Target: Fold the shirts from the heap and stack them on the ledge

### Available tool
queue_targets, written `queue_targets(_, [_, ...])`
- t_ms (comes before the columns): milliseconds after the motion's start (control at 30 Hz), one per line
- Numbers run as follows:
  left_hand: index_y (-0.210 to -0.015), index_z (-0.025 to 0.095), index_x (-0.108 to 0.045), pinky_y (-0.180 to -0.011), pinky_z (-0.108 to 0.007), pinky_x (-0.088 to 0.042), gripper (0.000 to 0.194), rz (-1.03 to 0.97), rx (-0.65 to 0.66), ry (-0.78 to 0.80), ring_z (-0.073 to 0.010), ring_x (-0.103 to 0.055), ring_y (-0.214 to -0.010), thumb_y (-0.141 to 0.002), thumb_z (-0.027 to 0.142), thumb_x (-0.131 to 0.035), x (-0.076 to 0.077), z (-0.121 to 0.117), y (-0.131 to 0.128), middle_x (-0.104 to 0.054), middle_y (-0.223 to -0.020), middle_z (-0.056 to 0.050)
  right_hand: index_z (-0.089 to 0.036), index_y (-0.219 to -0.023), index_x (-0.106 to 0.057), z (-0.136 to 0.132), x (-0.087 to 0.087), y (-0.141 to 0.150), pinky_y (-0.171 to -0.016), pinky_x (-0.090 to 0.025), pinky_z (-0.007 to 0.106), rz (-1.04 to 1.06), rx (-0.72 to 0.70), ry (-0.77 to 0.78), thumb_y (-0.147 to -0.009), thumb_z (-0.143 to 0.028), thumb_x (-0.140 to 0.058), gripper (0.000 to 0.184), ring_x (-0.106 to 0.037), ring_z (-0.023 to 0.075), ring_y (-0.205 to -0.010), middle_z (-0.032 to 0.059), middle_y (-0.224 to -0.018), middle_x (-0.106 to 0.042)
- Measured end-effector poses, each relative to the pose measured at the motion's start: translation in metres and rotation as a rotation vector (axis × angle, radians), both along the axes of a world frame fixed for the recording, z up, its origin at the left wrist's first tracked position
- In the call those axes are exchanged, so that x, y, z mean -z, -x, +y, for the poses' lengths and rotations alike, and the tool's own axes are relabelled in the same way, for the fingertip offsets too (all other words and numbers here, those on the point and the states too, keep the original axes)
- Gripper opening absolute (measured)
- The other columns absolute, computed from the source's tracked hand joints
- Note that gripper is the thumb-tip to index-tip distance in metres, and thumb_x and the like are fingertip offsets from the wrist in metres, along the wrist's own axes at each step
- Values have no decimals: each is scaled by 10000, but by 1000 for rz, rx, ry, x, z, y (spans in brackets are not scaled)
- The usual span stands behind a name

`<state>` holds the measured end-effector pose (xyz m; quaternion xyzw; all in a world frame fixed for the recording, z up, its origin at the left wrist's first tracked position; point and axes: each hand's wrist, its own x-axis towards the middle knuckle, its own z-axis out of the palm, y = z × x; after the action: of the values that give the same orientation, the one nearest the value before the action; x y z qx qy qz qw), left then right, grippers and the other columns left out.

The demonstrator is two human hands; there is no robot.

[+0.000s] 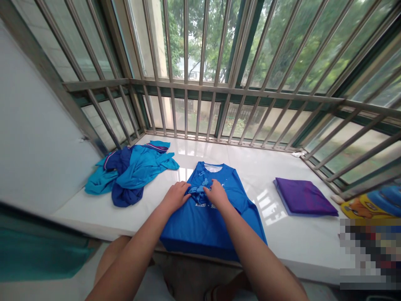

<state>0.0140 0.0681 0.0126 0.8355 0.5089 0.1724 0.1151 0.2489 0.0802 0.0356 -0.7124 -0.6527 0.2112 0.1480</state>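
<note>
one camera, worn on the head, looks from above the near side of the blue shirt (203, 225); it faces forward and down, near the shirt; its wide sweep reaches the metal grille (219, 89) beyond the shirt and a knee (107, 254) before it.

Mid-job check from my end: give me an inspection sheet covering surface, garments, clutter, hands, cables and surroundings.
Surface: glossy white ledge, reflecting window light.
Garments: blue printed shirt spread out, neckline toward the window; crumpled turquoise-and-navy clothes at left; folded purple cloth at right.
Clutter: yellow-and-blue object at far right; the area below it is pixelated, unreadable.
Hands: left hand and right hand both on the shirt's upper part; grip unclear.
Cables: nothing seen.
Surroundings: metal window bars, trees outside.
</note>
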Motion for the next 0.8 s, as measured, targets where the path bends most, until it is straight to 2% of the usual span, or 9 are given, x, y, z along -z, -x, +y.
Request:
queue_targets(67, [-1282,217,-680,-1092,-447,-529,307,-39,35,19,-302,-653,-1211,-976,217,-657,0,3,11,-695,-1255,-123,-118,-1379,-649,4,1,6,-1049,-503,393,-80,3,18,-998,-374,-697,462,-672,344,-1284,232,-1339,-718])
queue_targets(167, [-1212,218,-701,-1078,-387,-527,397,-123,120,71,-262,-663,-1188,-859,56,-619,-1,8,23,-682,-1209,-97,-140,-1254,-716,11,-3,14,-1043,-498,435,-169,5,35,-1018,-319,-643,306,-649,365,-1298,239,-1306,-719])
queue_targets(267, [-1183,228,-698,-1046,-362,-529,529,-165,107,107,-242,-673,-1145,-733,-21,-574,1,12,28,-680,-1166,-69,-139,-1265,-714,26,-10,22,-1042,-498,446,-204,-11,29,-1060,-367,-570,339,-634,365,-1315,247,-1350,-692])
queue_targets(400, [-1134,213,-715,-916,-342,-542,429,-257,24,100,-224,-677,-987,-759,32,-609,8,12,28,-677,-1061,-51,-123,-1381,-653,56,-16,37,-1044,-509,438,-204,-47,18,-1064,-508,-570,506,-621,365,-1340,257,-1425,-651])
queue_targets(467, [-1086,210,-732,-853,-327,-534,365,-307,-14,102,-204,-663,-898,-780,48,-616,12,10,29,-668,-999,-36,-126,-1417,-633,72,-16,44,-1053,-512,441,-202,-52,25,-1042,-495,-629,527,-622,368,-1348,257,-1443,-642])
queue_targets(567, [-1071,218,-746,-812,-313,-521,393,-349,-45,122,-189,-641,-841,-757,23,-612,14,6,32,-660,-946,-17,-137,-1387,-665,97,-14,52,-1061,-524,456,-195,-51,50,-1040,-380,-666,424,-641,365,-1331,261,-1425,-650])
queue_targets(633, [-1108,225,-745,-823,-309,-524,454,-382,-42,136,-189,-646,-862,-740,2,-602,12,3,35,-674,-973,-18,-153,-1343,-690,114,-13,58,-1049,-552,469,-174,-70,70,-1053,-370,-669,363,-672,326,-1273,215,-1388,-676])
queue_targets(700, [-1142,229,-742,-855,-314,-533,491,-410,-39,135,-194,-656,-905,-744,-10,-585,10,1,39,-691,-1030,-29,-174,-1344,-683,130,-13,65,-1025,-588,480,-136,-106,77,-1053,-418,-691,380,-692,276,-1202,144,-1366,-686])
queue_targets(800, [-1136,229,-745,-887,-328,-541,459,-409,-69,112,-203,-666,-936,-780,-2,-568,7,-1,45,-696,-1067,-47,-188,-1356,-666,149,-10,78,-992,-612,467,-68,-154,58,-1059,-446,-684,394,-704,239,-1142,97,-1339,-694])
